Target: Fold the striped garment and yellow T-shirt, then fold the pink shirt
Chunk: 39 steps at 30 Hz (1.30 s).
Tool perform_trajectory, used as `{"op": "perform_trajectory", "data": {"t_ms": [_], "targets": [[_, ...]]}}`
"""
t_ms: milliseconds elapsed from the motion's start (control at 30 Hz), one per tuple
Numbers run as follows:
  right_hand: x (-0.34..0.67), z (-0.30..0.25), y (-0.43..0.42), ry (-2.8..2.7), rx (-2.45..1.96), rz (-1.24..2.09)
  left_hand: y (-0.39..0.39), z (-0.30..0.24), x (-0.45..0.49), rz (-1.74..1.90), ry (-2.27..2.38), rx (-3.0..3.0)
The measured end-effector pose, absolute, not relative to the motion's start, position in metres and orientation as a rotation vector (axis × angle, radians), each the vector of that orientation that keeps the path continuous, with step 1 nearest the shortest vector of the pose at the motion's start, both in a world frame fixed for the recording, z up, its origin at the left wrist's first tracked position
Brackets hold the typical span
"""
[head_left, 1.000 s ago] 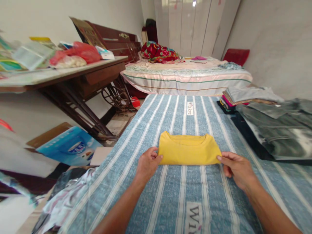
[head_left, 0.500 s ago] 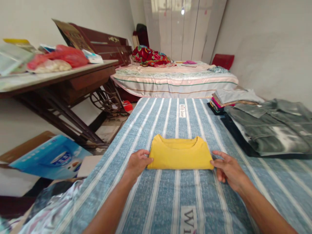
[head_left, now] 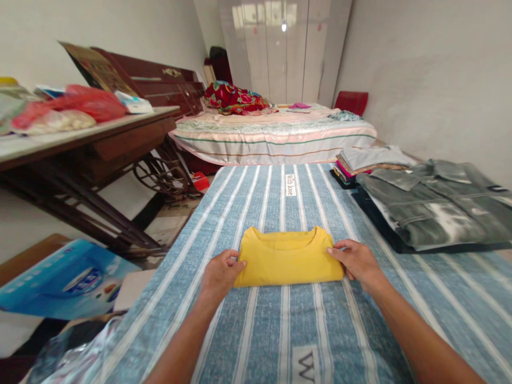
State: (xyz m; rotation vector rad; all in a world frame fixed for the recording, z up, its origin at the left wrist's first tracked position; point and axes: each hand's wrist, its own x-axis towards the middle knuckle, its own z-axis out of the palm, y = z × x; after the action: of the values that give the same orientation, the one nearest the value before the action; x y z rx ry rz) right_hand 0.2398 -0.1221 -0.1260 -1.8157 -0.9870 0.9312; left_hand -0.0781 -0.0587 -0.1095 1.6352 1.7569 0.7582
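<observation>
A folded yellow T-shirt (head_left: 287, 258) lies collar-up on a blue-and-white striped bedsheet (head_left: 288, 325). My left hand (head_left: 219, 273) pinches the shirt's left edge with curled fingers. On the other side, my right hand (head_left: 355, 258) grips the right edge, thumb on top near the collar. Both forearms reach in from the bottom of the view.
A pile of folded clothes (head_left: 370, 160) and a grey-green denim jacket (head_left: 436, 205) lie at the right. A sewing-machine table (head_left: 84, 144) with plastic bags stands at the left. A blue box (head_left: 64, 280) lies on the floor. A second bed (head_left: 276, 133) stands beyond.
My right hand has moved up the shirt's right edge toward the collar and closed on it. The left hand stays on the left edge. The camera has turned slightly right.
</observation>
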Motion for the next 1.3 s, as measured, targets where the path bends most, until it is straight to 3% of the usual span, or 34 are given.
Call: {"op": "perform_trajectory", "data": {"t_ms": [300,500,700,900,1000,1133,1300], "targets": [[0.243,-0.126,-0.123,-1.289,-1.953,0.548,-0.066,-0.105,-0.073,0.796,1.798,1.772],[0.241,-0.138,-0.130,-1.143,-1.907,0.718,-0.070,-0.105,-0.074,0.678,1.823,1.859],[0.240,-0.143,-0.130,-1.188,-1.871,0.618,-0.071,-0.103,-0.072,0.771,1.789,1.846],[0.238,-0.145,-0.131,-1.379,-2.019,0.463,-0.073,-0.098,-0.073,0.382,1.908,1.964],[0.231,-0.133,-0.137,-1.518,-2.162,0.254,-0.079,-0.092,-0.069,0.325,1.986,2.141],[0.209,-0.112,-0.138,-1.713,-1.977,-0.123,-0.081,-0.089,-0.045,0.608,1.816,2.531],[0.186,-0.122,-0.125,-1.993,-1.898,0.002,-0.076,-0.110,-0.009,0.457,1.658,2.662]]}}
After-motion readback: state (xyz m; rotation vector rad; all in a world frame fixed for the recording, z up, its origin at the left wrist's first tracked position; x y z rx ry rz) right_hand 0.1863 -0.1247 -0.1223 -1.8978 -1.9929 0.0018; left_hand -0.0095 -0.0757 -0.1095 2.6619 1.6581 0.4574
